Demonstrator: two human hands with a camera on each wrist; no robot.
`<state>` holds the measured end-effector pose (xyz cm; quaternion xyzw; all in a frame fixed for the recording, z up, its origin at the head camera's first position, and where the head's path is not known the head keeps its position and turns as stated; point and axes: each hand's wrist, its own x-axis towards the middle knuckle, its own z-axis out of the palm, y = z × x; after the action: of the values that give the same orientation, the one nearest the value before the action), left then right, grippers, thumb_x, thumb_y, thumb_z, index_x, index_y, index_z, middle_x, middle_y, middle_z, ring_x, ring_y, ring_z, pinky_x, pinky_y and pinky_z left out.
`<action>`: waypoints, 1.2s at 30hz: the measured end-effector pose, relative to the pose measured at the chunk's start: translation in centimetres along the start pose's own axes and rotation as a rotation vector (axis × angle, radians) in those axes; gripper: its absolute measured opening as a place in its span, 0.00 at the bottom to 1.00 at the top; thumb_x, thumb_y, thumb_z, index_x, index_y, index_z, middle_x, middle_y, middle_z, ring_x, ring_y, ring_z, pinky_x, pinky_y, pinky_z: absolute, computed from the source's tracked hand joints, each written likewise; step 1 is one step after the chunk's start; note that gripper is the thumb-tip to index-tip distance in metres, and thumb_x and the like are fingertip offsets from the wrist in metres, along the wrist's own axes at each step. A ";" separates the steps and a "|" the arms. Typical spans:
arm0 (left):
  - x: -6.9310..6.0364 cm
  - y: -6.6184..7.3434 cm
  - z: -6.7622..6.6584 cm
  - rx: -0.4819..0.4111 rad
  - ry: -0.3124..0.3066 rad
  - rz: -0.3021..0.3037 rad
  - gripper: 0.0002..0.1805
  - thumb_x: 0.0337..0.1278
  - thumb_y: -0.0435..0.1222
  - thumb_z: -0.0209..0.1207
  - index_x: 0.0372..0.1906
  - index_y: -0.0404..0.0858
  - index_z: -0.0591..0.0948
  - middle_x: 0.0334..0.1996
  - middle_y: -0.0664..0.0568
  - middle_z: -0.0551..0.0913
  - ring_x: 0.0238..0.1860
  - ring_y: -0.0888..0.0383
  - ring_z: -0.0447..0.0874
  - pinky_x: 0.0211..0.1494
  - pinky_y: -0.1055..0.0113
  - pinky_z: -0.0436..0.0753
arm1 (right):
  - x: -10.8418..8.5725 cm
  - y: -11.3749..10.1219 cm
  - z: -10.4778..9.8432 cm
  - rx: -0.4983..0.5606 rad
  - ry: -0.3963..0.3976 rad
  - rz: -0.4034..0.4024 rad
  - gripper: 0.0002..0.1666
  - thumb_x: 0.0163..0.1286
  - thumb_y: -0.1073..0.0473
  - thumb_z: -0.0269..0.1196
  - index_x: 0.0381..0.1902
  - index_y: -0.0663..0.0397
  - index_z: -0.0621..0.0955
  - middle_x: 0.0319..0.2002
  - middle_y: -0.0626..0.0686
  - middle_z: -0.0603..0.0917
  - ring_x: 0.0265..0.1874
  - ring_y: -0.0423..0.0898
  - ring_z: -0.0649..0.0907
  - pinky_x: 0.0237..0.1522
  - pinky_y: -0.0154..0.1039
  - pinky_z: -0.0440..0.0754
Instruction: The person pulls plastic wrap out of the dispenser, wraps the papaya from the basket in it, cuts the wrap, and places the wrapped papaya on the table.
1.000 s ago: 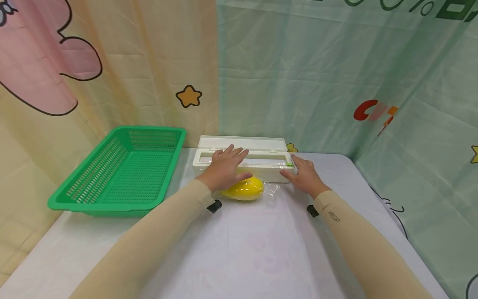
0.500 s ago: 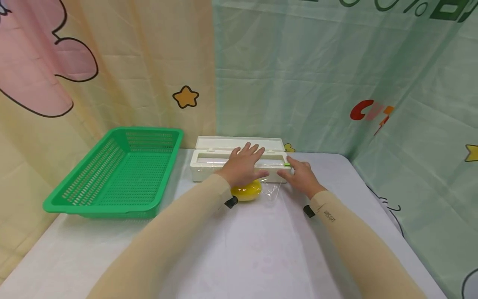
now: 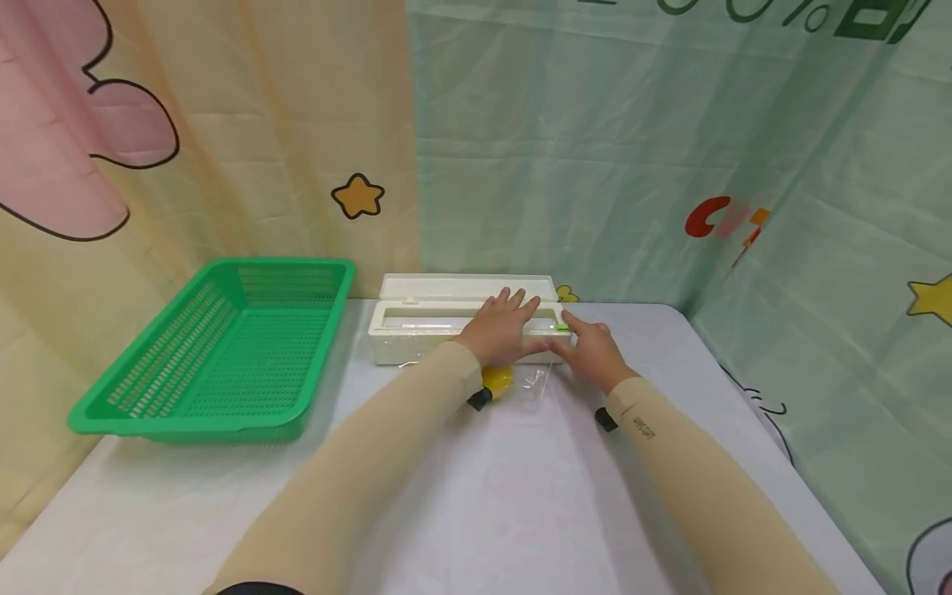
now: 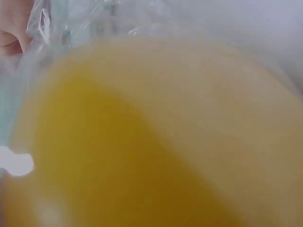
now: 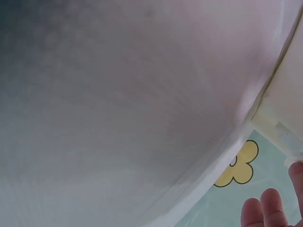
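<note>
A long white cling film dispenser (image 3: 402, 349) stands at the back of the table with its lid (image 3: 468, 287) raised. A small green slider (image 3: 563, 326) sits at its right end. My left hand (image 3: 500, 330) lies across the dispenser's top with fingers spread, close beside the right hand. My right hand (image 3: 591, 351) holds the dispenser's right corner, thumb in front and forefinger near the slider. Below my left hand, a smooth yellow rounded object (image 3: 498, 380) is partly hidden; it fills the left wrist view, with clear film (image 4: 85, 23) around it.
A green plastic basket (image 3: 297, 388) stands to the left of the dispenser on the white-covered table (image 3: 476, 512). Printed curtains (image 3: 565, 165) hang right behind the table and along its right side.
My left hand has slid rightward along the dispenser, now covering more of the yellow object. The right hand has stayed at the dispenser's right end. The head view has shifted slightly.
</note>
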<state>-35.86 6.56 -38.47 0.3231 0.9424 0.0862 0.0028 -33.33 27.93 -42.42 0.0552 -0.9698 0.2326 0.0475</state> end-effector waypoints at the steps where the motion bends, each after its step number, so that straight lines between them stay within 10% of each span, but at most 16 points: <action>1: 0.2 0.1 0.1 0.004 -0.001 0.003 0.50 0.71 0.72 0.45 0.86 0.49 0.52 0.87 0.45 0.49 0.87 0.42 0.40 0.88 0.47 0.46 | 0.0 0.0 0.0 -0.003 0.005 -0.004 0.47 0.78 0.40 0.62 0.83 0.57 0.60 0.72 0.69 0.74 0.67 0.71 0.74 0.72 0.63 0.71; 15: 1.6 1.9 0.8 0.120 0.023 0.006 0.45 0.73 0.71 0.40 0.85 0.53 0.56 0.86 0.46 0.51 0.87 0.43 0.40 0.88 0.44 0.45 | -0.1 -0.2 -0.2 0.005 0.010 0.009 0.51 0.74 0.35 0.64 0.83 0.54 0.61 0.70 0.68 0.77 0.70 0.72 0.73 0.75 0.64 0.68; 30: 2.0 2.9 0.8 0.274 0.059 0.056 0.25 0.84 0.56 0.42 0.78 0.64 0.70 0.83 0.53 0.63 0.86 0.45 0.51 0.86 0.44 0.53 | -0.3 -0.4 -0.2 0.001 0.060 -0.037 0.45 0.76 0.41 0.66 0.80 0.58 0.65 0.17 0.61 0.81 0.57 0.69 0.84 0.63 0.61 0.80; 36: 2.3 3.8 0.7 0.309 0.091 0.039 0.21 0.81 0.49 0.52 0.71 0.67 0.77 0.78 0.60 0.71 0.84 0.49 0.59 0.84 0.46 0.60 | -0.3 -0.3 -0.2 0.028 0.046 -0.011 0.45 0.76 0.43 0.65 0.81 0.57 0.64 0.26 0.66 0.86 0.58 0.66 0.84 0.64 0.60 0.80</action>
<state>-35.35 11.00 -38.40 0.3336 0.9372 -0.0455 -0.0912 -32.97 27.81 -42.19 0.0557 -0.9649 0.2470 0.0701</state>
